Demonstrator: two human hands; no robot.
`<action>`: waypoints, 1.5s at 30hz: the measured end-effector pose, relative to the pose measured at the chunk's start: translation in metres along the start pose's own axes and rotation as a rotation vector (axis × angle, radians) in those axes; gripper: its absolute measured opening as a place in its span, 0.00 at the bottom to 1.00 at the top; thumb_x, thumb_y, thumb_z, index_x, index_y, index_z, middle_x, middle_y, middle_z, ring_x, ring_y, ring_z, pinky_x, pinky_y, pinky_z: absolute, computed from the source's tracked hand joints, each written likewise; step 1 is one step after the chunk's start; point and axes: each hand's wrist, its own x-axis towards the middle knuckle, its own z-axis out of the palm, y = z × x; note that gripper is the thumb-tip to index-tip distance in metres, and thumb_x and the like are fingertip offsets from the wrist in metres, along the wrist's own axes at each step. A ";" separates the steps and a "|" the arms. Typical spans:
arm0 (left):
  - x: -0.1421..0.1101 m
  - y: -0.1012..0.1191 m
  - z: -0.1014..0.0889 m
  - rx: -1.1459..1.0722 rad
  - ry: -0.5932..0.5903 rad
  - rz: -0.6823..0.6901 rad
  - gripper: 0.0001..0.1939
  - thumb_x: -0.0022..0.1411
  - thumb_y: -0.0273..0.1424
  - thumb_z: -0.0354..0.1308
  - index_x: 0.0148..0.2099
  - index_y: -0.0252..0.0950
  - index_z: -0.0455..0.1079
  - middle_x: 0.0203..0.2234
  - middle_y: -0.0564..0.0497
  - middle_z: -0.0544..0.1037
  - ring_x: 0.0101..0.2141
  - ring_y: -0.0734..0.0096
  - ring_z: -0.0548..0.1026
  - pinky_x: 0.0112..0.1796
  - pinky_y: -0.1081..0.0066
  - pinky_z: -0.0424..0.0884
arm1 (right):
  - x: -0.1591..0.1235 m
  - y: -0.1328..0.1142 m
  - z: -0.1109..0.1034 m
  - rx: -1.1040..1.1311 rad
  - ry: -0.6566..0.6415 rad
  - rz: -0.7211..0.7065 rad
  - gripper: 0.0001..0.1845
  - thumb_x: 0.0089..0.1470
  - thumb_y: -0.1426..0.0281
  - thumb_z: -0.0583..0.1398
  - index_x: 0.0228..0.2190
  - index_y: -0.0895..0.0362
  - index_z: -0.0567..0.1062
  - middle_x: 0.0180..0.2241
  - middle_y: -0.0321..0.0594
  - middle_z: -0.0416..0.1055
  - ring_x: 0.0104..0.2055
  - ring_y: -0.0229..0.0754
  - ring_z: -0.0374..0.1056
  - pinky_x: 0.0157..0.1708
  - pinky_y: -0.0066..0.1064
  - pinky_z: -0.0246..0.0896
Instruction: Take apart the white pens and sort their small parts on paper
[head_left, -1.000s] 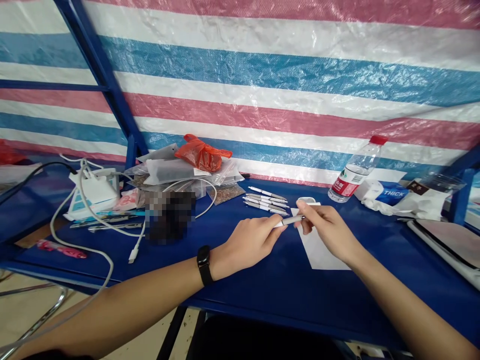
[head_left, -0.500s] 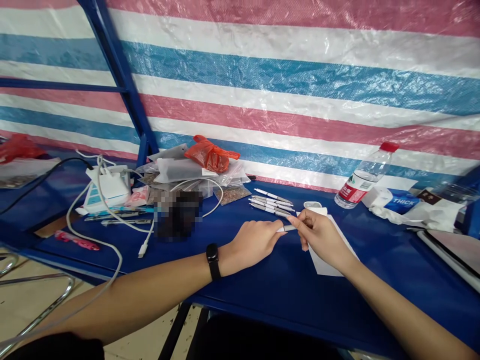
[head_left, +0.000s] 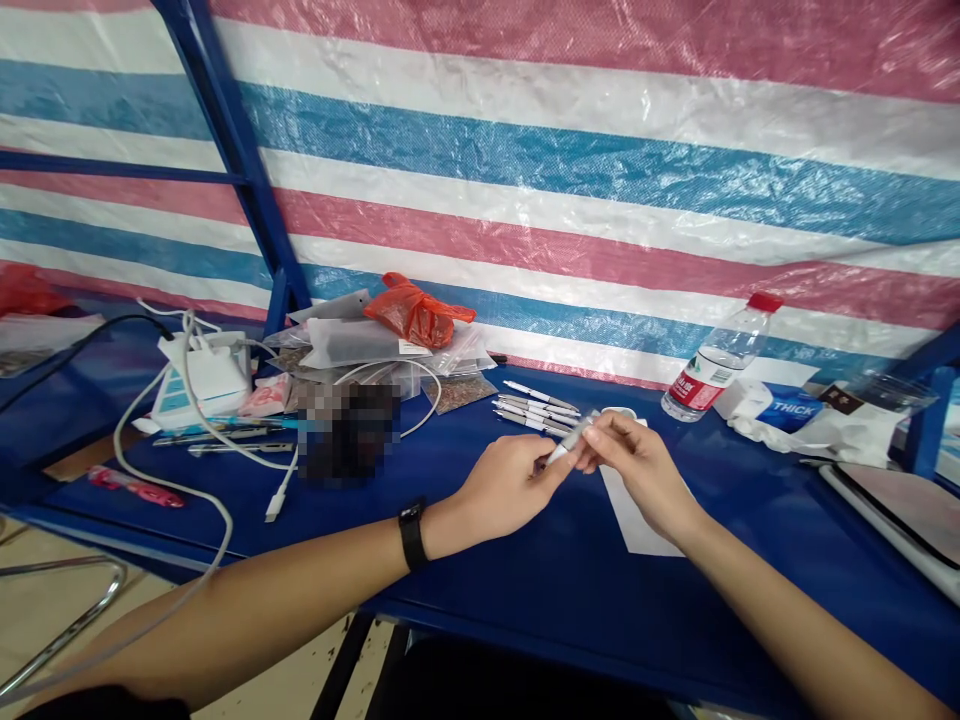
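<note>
Between my two hands is a white and grey pen (head_left: 568, 441), tilted with its grey end up and to the right. My left hand (head_left: 504, 492), a black band on its wrist, is closed around the pen's lower part. The fingertips of my right hand (head_left: 636, 468) pinch near its upper end, and fingers cover part of the pen. Just beyond my hands, several similar white pens (head_left: 534, 408) lie side by side on the blue table (head_left: 547, 580). A white sheet of paper (head_left: 645, 525) lies partly under my right hand, near a small white container (head_left: 624, 413).
A water bottle (head_left: 718, 360) with a red cap stands at the back right, beside a tissue pack (head_left: 787, 408). To the left lie white cables (head_left: 277, 500), a pink pen (head_left: 135, 487), plastic bags (head_left: 352, 342) and an orange bag (head_left: 412, 312). A striped sheet (head_left: 525, 150) hangs behind.
The pen in my hands has turned from nearly level to a steeper tilt, its right end rising. My fingers have shifted around it, and the camera view has moved slightly.
</note>
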 end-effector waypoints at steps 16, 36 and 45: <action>0.012 -0.007 -0.019 -1.074 -0.072 -0.776 0.10 0.72 0.35 0.44 0.44 0.37 0.63 0.41 0.42 0.80 0.33 0.64 0.83 0.43 0.62 0.80 | 0.125 -0.010 0.003 -1.014 -0.539 0.162 0.49 0.33 0.55 0.75 0.57 0.56 0.73 0.61 0.56 0.68 0.62 0.71 0.65 0.52 0.50 0.67; 0.024 -0.010 -0.024 -1.135 -0.009 -0.913 0.13 0.72 0.35 0.47 0.48 0.34 0.69 0.45 0.42 0.78 0.42 0.65 0.80 0.45 0.65 0.78 | 0.104 0.000 0.032 -0.253 -0.552 0.436 0.05 0.46 0.75 0.62 0.29 0.55 0.74 0.27 0.38 0.76 0.27 0.42 0.73 0.27 0.32 0.68; 0.026 -0.014 -0.010 -1.191 0.191 -0.875 0.15 0.73 0.37 0.51 0.58 0.43 0.56 0.45 0.45 0.79 0.37 0.66 0.81 0.45 0.61 0.76 | 0.072 0.001 0.046 0.147 -0.285 0.484 0.15 0.50 0.59 0.68 0.36 0.56 0.79 0.33 0.39 0.79 0.37 0.49 0.75 0.37 0.36 0.70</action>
